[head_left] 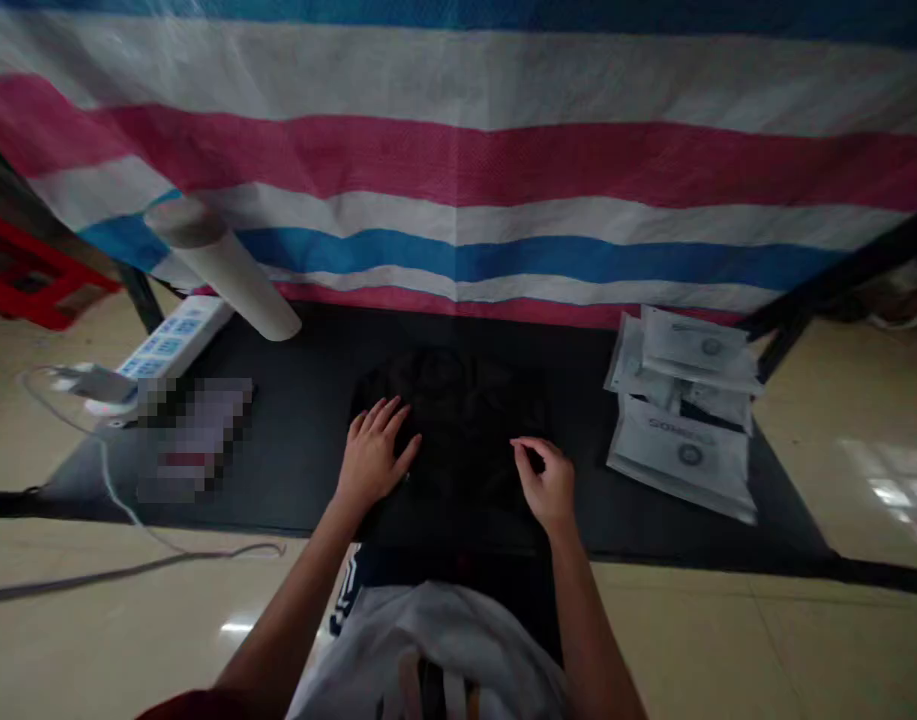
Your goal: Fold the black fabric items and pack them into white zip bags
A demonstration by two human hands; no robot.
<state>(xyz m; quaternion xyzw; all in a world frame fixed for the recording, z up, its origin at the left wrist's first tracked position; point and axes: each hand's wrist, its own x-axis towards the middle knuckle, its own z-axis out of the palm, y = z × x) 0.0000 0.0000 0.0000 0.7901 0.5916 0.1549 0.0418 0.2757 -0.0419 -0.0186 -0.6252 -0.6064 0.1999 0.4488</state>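
Note:
A black, slightly shiny flat piece [450,410], perhaps folded cloth, lies on the dark table in front of me. Its outline is hard to make out against the black surface. My left hand [374,455] rests palm down on its left side, fingers stretched out and a little apart. At its right edge is my right hand [548,483], closed, with thumb and forefinger brought together and the other fingers curled. Whatever may be between those fingertips is too dark to see.
Several pale plastic packets [683,440] are piled at the right. On the left are a white cylindrical bottle [229,270], a power strip [173,345] with a plugged-in charger and cable, and a blurred-out phone-like item [203,435]. A striped sheet [458,160] hangs behind the table.

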